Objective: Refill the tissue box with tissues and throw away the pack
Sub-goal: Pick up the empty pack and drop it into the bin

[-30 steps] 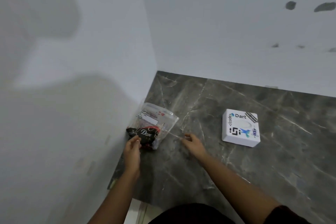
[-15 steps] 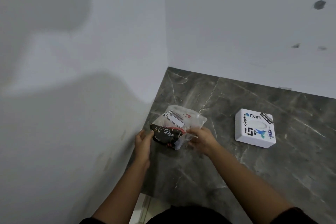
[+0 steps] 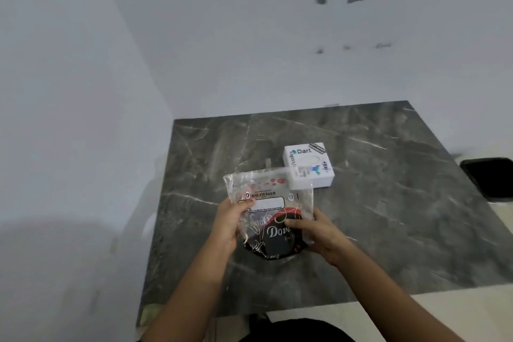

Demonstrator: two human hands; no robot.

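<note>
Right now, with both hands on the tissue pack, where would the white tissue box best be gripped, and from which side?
Judging by its pose, grip the white tissue box across its two opposite side walls, coming down from above. It lies flat on the dark marble surface, low and square. Its near edge is overlapped in view by the tissue pack, so the far and right sides look freer.

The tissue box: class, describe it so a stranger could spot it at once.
On the dark marble tabletop, look just beyond the clear tissue pack held in both hands. The tissue box is the small white cube printed "Dart", the only boxy, opaque thing there.
</note>
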